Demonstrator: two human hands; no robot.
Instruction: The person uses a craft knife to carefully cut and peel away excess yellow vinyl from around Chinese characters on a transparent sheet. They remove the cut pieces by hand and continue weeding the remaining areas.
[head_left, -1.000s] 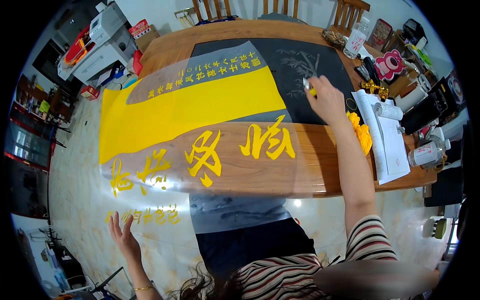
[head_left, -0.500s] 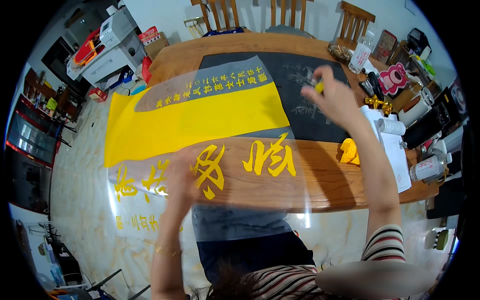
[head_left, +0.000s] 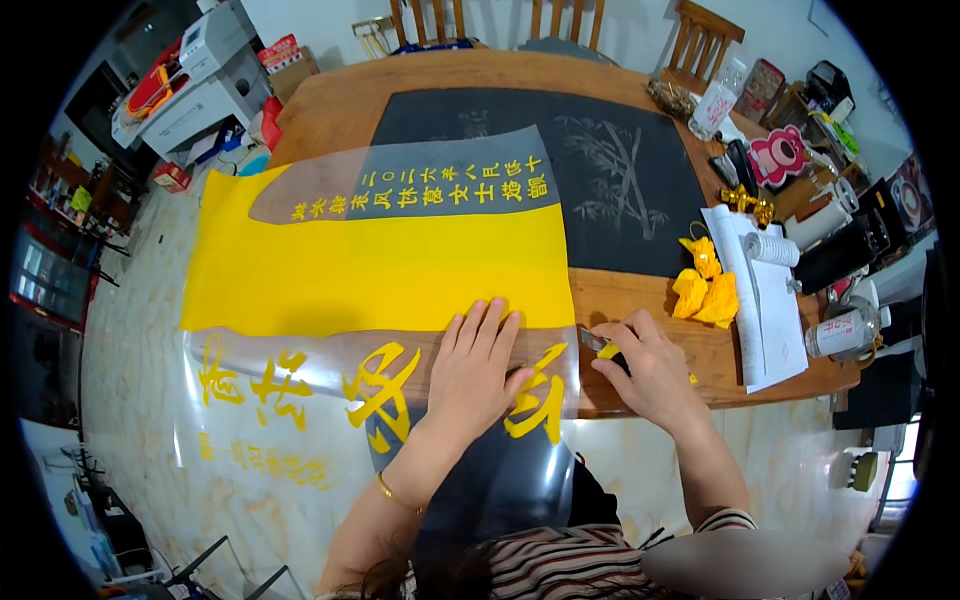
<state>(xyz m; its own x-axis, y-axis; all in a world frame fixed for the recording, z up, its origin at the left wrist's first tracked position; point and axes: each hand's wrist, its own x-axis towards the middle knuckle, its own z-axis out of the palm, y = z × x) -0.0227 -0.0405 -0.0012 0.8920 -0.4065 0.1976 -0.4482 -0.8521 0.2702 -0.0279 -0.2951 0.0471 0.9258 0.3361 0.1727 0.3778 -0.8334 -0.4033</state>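
A yellow sheet (head_left: pixel 380 270) with a clear film carrying yellow characters lies across the table and hangs over its near edge. My left hand (head_left: pixel 478 360) rests flat on it, fingers spread, at the border of the solid yellow and the clear part. Beside the sheet's right edge, my right hand (head_left: pixel 650 365) is closed around a utility knife (head_left: pixel 608 350) with a yellow and black handle. Its blade points up-left, close to the film's edge; whether it touches cannot be seen. Under the far part of the sheet lies a dark mat (head_left: pixel 540 110) with a pale bamboo drawing.
Crumpled yellow scraps (head_left: pixel 712 295) lie right of the mat. Farther right are papers (head_left: pixel 765 330), a paper roll (head_left: pixel 772 249), a gold bow (head_left: pixel 748 203), a pink bear figure (head_left: pixel 778 155) and plastic bottles (head_left: pixel 718 100). Wooden chairs (head_left: pixel 703 42) stand behind the table (head_left: pixel 330 95).
My right hand has come down from above the mat to the sheet's right edge. My left hand has moved right and settled flat. The sheet has shifted slightly left and nearer; more yellow scraps show.
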